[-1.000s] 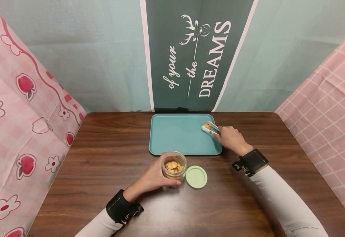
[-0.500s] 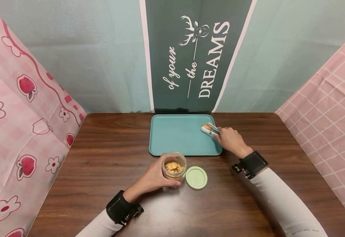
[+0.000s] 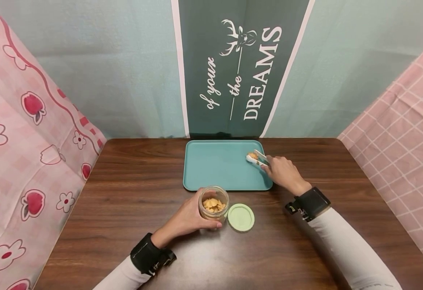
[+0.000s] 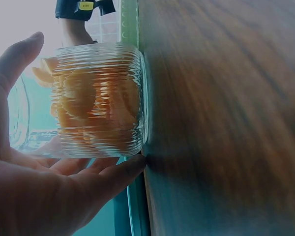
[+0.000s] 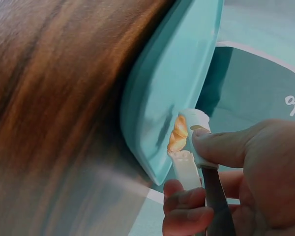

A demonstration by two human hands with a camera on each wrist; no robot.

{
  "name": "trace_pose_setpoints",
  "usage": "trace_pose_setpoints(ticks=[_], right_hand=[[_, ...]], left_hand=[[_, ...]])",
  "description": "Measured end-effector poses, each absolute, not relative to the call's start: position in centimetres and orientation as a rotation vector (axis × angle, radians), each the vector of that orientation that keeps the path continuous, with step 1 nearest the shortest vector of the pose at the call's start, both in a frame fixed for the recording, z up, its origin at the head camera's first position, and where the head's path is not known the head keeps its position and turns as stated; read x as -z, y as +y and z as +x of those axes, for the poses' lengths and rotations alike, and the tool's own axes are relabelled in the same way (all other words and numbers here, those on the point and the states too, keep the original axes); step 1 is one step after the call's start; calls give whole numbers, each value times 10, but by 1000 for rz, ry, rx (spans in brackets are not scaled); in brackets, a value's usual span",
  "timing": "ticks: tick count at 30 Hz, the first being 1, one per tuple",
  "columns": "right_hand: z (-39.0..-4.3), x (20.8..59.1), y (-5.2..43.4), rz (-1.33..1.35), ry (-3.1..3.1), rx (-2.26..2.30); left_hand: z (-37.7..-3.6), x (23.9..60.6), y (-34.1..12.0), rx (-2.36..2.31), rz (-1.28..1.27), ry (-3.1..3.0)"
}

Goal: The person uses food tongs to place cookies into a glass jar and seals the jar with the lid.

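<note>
A ribbed glass jar point(image 3: 213, 202) point(image 4: 101, 101) of small orange crackers stands open on the wooden table, and my left hand point(image 3: 186, 218) point(image 4: 44, 187) curls round its side. My right hand point(image 3: 284, 171) point(image 5: 236, 182) grips white-tipped tongs point(image 3: 257, 159) point(image 5: 189, 164) over the right part of the teal tray point(image 3: 211, 165) point(image 5: 172, 83). One cracker point(image 3: 253, 155) point(image 5: 178, 133) sits pinched between the tong tips, just above the tray floor.
The jar's pale green lid point(image 3: 240, 217) lies flat on the table just right of the jar. Pink patterned cloths hang at the left and right sides, and a dark banner with white lettering point(image 3: 240, 72) hangs behind the tray.
The right wrist has shifted slightly toward me while the tongs and cracker stay over the same spot of the tray. The left hand and jar have not moved.
</note>
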State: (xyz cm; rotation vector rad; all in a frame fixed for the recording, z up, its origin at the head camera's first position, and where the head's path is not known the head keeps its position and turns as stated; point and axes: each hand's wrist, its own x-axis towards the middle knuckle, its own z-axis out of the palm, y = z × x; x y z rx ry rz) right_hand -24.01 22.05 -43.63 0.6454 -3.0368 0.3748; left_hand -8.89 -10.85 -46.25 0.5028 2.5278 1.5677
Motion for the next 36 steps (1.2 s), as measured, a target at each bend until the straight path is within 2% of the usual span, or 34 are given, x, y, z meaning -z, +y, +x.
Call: trace_pose_setpoints(ticks=[36], right_hand=[[-214, 409, 207, 725, -2934, -358]], left_hand=[[-88, 461, -110, -1573, 532, 2543]])
